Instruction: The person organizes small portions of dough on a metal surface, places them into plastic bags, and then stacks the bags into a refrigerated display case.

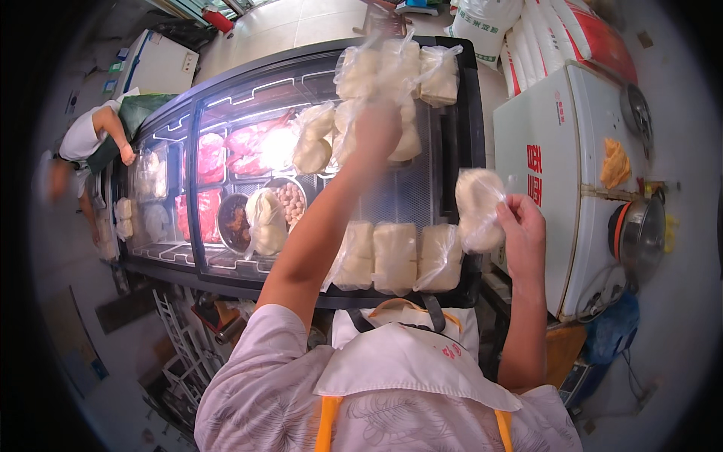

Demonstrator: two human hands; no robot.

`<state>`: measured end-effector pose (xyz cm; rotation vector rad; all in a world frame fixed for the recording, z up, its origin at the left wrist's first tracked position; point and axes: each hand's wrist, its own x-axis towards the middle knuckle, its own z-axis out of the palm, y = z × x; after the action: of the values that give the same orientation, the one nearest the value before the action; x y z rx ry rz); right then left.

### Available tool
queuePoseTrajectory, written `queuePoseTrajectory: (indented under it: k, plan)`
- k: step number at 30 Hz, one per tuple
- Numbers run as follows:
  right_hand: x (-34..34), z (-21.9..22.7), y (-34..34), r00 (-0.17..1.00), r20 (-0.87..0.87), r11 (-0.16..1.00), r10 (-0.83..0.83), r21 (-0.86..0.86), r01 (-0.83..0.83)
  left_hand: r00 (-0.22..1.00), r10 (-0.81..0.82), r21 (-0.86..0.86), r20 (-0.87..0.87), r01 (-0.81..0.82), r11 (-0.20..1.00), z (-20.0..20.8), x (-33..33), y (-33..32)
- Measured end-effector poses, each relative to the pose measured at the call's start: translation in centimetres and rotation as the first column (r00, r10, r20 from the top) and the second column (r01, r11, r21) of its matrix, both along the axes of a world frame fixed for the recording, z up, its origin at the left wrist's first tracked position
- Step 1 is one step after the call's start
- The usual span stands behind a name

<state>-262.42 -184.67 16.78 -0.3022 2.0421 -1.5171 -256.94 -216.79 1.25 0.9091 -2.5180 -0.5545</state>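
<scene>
My left hand (376, 129) reaches out over the glass top of a display freezer (226, 98), closed on a clear bag of pale dough (407, 139) among other bags at the far side. My right hand (523, 230) holds up another clear bag of pale dough (478, 207) just past the freezer's right edge. A row of three similar bags (395, 256) lies on the near side of the glass top, and more bags (395, 71) lie at the far edge.
Inside the freezer are red meat packs (211, 154), bowls of food (290, 200) and more bagged dough (265, 218). A white chest freezer (557, 151) stands at the right with a pot (640, 233) on it. Sacks (527, 30) are stacked behind. Another person (94, 135) leans at the far left.
</scene>
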Motion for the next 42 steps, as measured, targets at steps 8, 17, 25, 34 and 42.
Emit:
queuePoseTrajectory:
  k: [8, 17, 25, 34, 42]
  plan:
    - [-3.6, -7.1, -10.4, 0.999, 0.044, 0.988, -0.004, -0.155, 0.01, 0.996, -0.062, 0.001, 0.07, 0.062, 0.998, 1.3, 2.0, -2.3]
    - [-5.7, -12.0, -19.2, 0.998, -0.048, 1.0, -0.028, -0.014, 0.027, 0.998, -0.065, -0.048, -0.002, 0.065, 0.997, 0.7, 2.6, -2.2]
    - [-5.8, -13.7, -21.5, 0.99, -0.142, 0.998, -0.022, 0.056, 0.03, 0.996, -0.07, -0.051, 0.053, 0.072, 0.996, 1.6, 3.2, -3.2]
    - [-6.8, -13.8, -22.4, 0.972, -0.237, 0.983, 0.01, 0.182, 0.034, 0.999, -0.022, -0.002, -0.044, 0.022, 1.0, 0.6, 2.4, -2.4]
    - [-7.8, -21.9, -16.7, 0.92, -0.381, 0.995, 0.086, 0.072, -0.063, 0.929, 0.16, 0.128, -0.335, -0.124, 0.984, 3.9, 6.8, -0.8]
